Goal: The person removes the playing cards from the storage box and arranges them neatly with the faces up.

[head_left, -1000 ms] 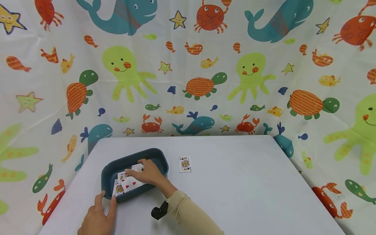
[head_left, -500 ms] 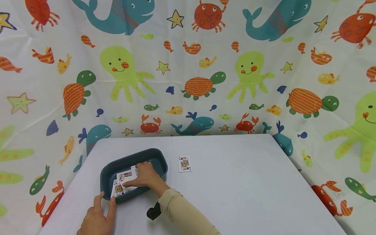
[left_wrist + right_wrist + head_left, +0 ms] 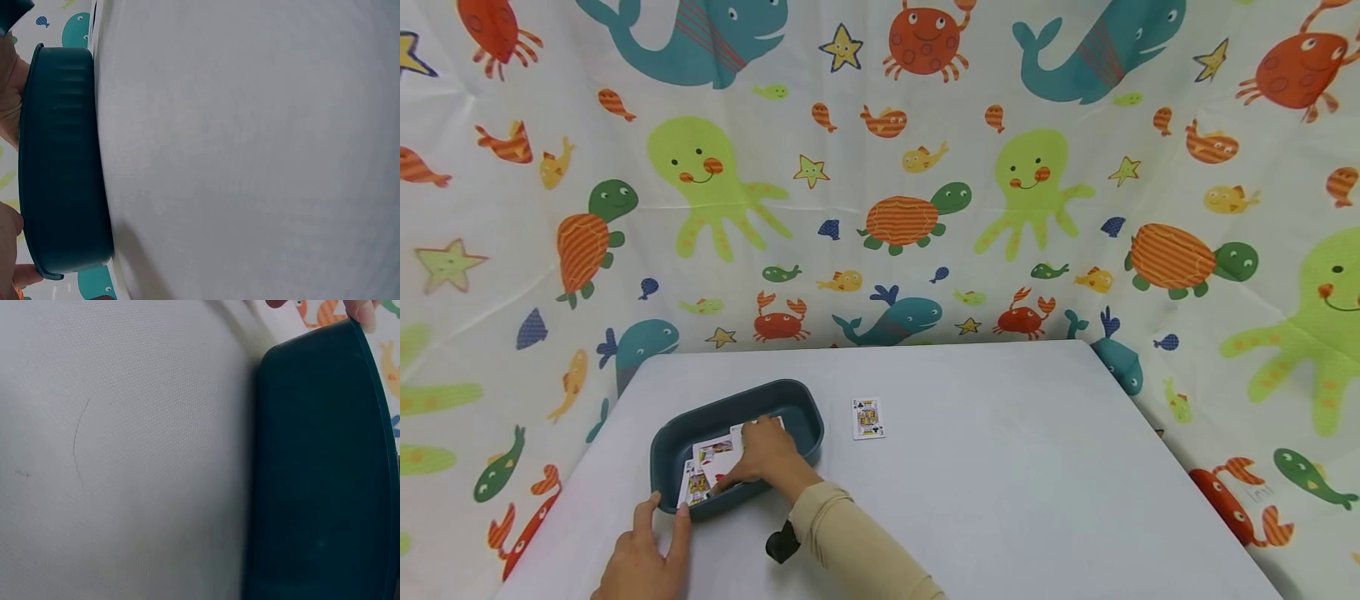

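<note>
A dark teal plastic tub [image 3: 722, 403] stands on the table, turned at an angle. My left hand [image 3: 643, 552] grips its near left corner, thumb and fingers on either side of the rim; the left wrist view shows the thumb at that corner. Inside the tub, several playing cards lie overlapping, among them a face card [image 3: 697, 483] at the left and a card partly under my hand [image 3: 709, 456]. My right hand [image 3: 771, 454] reaches in over them, fingers bent at their far side and thumb at the near side. I cannot tell if it pinches one.
A single playing card, a king of clubs [image 3: 868, 418], lies face up on the white table [image 3: 1000, 467] right of the tub. Behind and around the table hangs a curtain [image 3: 850, 192] printed with sea animals. A black wrist camera [image 3: 782, 543] sits at the right sleeve.
My right hand has lowered onto the cards, its fingers less spread than before. The left hand keeps its hold on the tub. The head view has shifted slightly.
</note>
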`<state>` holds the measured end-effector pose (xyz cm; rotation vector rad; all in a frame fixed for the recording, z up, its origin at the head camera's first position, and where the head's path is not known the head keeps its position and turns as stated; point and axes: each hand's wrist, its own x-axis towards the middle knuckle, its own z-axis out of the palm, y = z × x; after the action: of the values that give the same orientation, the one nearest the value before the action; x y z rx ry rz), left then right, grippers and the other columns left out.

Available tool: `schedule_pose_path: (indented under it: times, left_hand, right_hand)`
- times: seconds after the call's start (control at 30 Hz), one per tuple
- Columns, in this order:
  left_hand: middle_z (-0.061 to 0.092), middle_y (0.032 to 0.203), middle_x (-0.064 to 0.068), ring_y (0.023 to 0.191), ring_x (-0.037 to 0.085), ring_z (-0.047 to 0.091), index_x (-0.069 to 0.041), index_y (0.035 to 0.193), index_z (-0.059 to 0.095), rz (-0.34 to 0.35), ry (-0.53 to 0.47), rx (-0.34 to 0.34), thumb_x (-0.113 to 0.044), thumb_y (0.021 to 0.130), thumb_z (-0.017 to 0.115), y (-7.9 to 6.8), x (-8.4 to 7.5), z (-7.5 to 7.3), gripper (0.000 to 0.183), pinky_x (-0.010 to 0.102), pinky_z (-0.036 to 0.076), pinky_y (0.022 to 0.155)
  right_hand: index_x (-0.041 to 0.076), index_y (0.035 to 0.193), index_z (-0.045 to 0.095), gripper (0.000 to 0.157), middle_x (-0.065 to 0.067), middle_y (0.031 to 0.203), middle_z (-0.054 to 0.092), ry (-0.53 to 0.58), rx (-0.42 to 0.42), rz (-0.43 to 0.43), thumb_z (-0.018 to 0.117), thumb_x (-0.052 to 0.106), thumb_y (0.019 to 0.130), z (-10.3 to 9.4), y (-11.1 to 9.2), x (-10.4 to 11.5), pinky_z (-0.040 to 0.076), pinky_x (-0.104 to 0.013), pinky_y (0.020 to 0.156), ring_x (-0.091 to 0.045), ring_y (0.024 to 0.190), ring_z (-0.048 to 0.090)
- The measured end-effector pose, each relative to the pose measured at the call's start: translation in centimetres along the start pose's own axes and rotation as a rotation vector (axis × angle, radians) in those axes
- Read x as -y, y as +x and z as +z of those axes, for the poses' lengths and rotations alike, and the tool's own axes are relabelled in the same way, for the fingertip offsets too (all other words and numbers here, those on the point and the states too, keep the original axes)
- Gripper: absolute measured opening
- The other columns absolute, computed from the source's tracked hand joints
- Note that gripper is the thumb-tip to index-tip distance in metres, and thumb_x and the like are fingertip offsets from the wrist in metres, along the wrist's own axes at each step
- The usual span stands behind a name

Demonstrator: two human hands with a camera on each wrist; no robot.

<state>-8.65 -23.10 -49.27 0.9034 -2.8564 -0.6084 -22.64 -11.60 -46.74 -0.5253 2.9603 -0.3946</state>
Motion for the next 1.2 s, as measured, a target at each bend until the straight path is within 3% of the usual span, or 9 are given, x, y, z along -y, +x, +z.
schedule_pose_path:
  times: [0.27,0.6,1.2]
  left_hand:
    - [0.056,0.102,0.038,0.084,0.05,0.062,-0.004,0.145,0.032,0.002,-0.004,-0.005,-0.047,0.104,0.051,-0.08,-0.01,-0.1,0.063,0.068,0.049,0.077]
    - [0.055,0.105,0.039,0.085,0.051,0.062,-0.004,0.145,0.032,-0.004,0.002,-0.003,-0.047,0.104,0.052,-0.21,-0.12,-0.19,0.063,0.069,0.049,0.078]
    - [0.056,0.107,0.038,0.083,0.047,0.063,-0.006,0.146,0.032,-0.015,0.007,0.007,-0.051,0.103,0.051,0.13,-0.04,0.2,0.065,0.067,0.051,0.077]
  right_hand:
    - [0.027,0.128,0.067,0.084,0.009,0.119,0.063,-0.093,-0.004,-0.013,0.09,0.069,0.059,-0.02,0.13,0.55,0.05,-0.024,0.093,-0.007,0.112,0.055]
    - [0.029,0.122,0.071,0.073,0.009,0.108,0.065,-0.133,-0.02,-0.058,0.089,0.067,0.062,0.41,0.48,0.48,0.052,-0.023,0.084,-0.006,0.1,0.059]
    - [0.022,0.104,0.073,0.056,0.009,0.091,0.06,-0.023,-0.051,-0.11,0.086,0.064,0.07,-0.04,0.07,-0.4,0.046,-0.018,0.07,-0.004,0.081,0.051]
